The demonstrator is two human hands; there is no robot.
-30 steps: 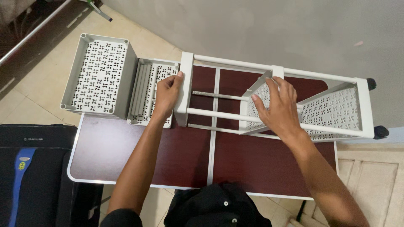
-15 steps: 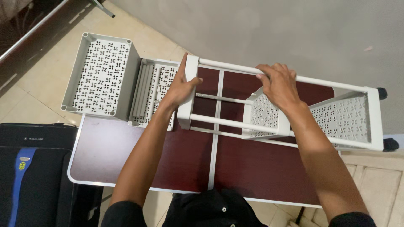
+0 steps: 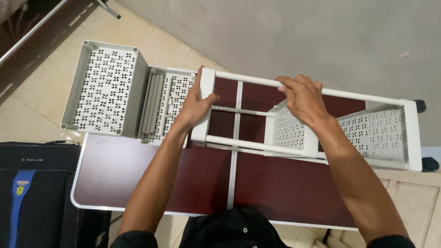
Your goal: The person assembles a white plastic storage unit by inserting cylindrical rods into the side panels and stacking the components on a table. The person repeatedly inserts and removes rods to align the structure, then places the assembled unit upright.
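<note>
Left hand (image 3: 195,103) had its fingers clamped round the end panel (image 3: 204,108) of the white rack (image 3: 321,119), thumb hooked inside. Right hand (image 3: 303,98) was curled over the upper rail (image 3: 363,95), gripping it just above the middle shelf (image 3: 289,133). The rack lay on its side across the dark red table (image 3: 183,179). Beside its left end sat two loose perforated trays (image 3: 108,94), and a black case (image 3: 32,193) stood beyond the table's left edge.
</note>
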